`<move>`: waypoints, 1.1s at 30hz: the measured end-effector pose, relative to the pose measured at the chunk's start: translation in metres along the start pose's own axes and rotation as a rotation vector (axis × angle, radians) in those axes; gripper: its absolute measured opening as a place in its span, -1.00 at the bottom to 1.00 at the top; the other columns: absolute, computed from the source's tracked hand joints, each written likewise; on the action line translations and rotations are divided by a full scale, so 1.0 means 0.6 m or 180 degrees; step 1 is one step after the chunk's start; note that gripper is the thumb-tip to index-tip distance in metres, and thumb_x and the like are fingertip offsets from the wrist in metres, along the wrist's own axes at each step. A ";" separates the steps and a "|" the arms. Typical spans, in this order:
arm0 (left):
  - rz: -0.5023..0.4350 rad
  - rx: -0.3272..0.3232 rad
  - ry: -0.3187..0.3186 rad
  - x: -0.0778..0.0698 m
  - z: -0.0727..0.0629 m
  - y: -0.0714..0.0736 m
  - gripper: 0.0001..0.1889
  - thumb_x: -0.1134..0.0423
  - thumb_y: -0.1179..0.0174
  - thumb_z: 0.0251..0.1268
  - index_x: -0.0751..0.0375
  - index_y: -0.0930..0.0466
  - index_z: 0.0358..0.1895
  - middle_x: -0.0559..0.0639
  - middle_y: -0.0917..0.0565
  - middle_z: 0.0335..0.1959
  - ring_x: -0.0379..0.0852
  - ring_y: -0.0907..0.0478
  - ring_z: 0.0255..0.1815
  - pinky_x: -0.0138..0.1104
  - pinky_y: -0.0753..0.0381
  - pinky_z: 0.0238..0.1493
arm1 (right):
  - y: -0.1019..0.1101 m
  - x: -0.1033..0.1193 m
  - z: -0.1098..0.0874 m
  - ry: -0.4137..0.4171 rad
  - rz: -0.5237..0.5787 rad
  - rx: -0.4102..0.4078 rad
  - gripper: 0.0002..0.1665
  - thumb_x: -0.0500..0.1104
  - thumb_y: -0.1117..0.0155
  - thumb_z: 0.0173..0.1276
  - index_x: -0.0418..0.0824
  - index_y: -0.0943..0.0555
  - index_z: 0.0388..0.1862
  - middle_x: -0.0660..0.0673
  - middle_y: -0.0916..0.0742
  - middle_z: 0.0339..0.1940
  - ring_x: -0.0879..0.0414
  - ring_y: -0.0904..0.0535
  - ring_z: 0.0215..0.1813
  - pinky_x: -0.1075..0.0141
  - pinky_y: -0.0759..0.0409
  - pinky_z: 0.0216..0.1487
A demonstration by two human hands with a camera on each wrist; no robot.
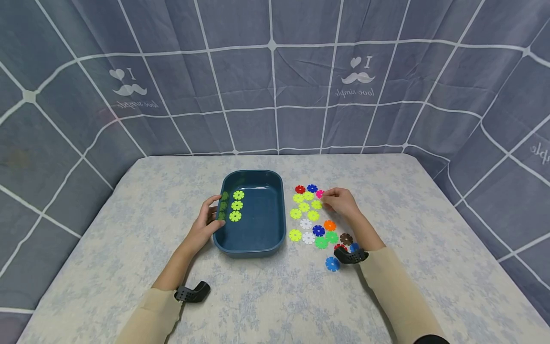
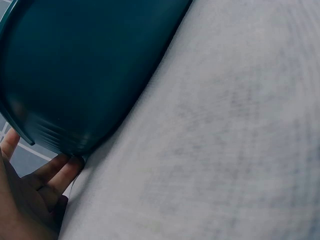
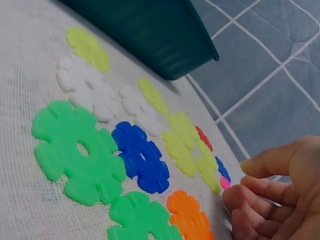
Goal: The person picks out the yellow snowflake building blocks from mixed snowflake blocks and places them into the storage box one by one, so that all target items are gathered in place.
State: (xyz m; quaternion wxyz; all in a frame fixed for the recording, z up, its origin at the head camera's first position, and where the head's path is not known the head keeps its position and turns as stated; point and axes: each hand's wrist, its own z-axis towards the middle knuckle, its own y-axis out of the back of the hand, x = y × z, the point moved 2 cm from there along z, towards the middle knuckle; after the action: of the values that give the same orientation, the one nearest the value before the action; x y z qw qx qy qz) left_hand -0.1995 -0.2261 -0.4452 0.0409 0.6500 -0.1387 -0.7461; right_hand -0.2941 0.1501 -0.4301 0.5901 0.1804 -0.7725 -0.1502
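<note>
My left hand (image 1: 205, 220) holds the left side of a dark teal plastic bin (image 1: 253, 248), thumb and forefinger at the rim. In the left wrist view its other fingers (image 2: 67, 172) rest against the outer wall near the base. Three yellow-green flower-shaped discs (image 1: 236, 205) lie inside the bin, mirrored in its left wall. Over the far right of the loose discs, my right hand (image 1: 342, 203) has its fingertips at a pink disc (image 1: 320, 194), partly hidden behind them. The right wrist view shows the thumb apart from this pink disc (image 3: 225, 183).
Right of the bin lie several more discs: yellow-green (image 1: 303, 207), white (image 1: 308, 237), dark blue (image 1: 318, 231), green (image 1: 321, 242), orange (image 1: 330, 225), brown (image 1: 346, 239), red (image 1: 300, 189) and light blue (image 1: 332, 263). A grey-blue checked curtain (image 1: 240, 95) surrounds the cloth-covered table (image 1: 258, 306).
</note>
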 end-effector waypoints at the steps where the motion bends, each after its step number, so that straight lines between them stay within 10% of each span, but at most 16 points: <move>1: 0.0001 -0.0001 0.0004 0.000 0.000 0.000 -0.27 0.34 -0.04 0.32 -0.01 0.01 0.52 0.36 -0.27 0.36 0.28 -0.31 0.31 0.11 -0.29 0.19 | 0.000 -0.001 0.002 -0.0010 -0.0035 0.0000 -0.68 -0.16 -0.20 0.41 -0.35 -0.56 0.03 -0.22 -0.65 -0.16 0.02 -0.54 -0.24 0.36 -0.51 -0.24; 33: 0.0001 -0.0009 0.0016 0.000 0.000 0.000 -0.27 0.32 -0.03 0.31 0.00 0.01 0.52 0.38 -0.27 0.36 0.29 -0.31 0.30 0.11 -0.28 0.20 | -0.018 0.003 -0.001 0.0103 -0.0826 -0.0071 -0.64 -0.10 -0.48 0.18 -0.30 -0.55 -0.22 -0.16 -0.51 -0.36 -0.02 -0.40 -0.28 0.28 -0.40 -0.31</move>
State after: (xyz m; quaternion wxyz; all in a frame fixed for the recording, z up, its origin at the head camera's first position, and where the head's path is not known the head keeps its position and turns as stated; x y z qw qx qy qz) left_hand -0.1996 -0.2260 -0.4455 0.0423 0.6518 -0.1376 -0.7446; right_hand -0.2926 0.1395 -0.4330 0.5801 0.2746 -0.7313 -0.2308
